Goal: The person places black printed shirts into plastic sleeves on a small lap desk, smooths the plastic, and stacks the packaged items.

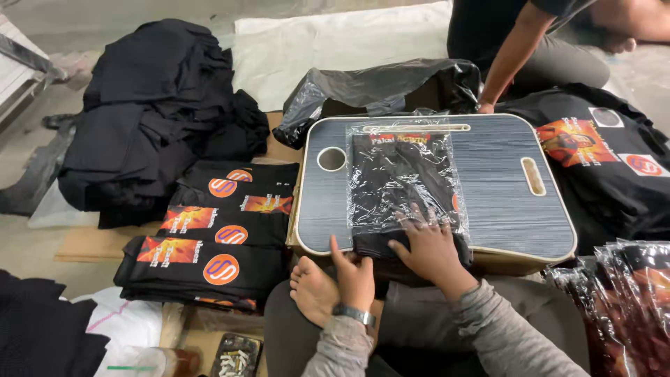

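Note:
A clear plastic bag (401, 178) with a folded black garment (391, 174) inside lies on a small dark lap table (502, 202). My right hand (427, 246) reaches into the bag's open near end, fingers spread flat on the garment under the plastic. My left hand (352, 274), with a watch on its wrist, holds the garment's near edge at the table's front rim. My bare foot (312, 290) rests just left of that hand.
Folded black shirts with orange prints (216, 237) are stacked at the left, a heap of black clothes (157, 112) behind them. Another person (516, 49) sits beyond the table, one hand by a black plastic bag (377, 87). Printed shirts (600, 153) lie right; bagged ones (628, 300) near right.

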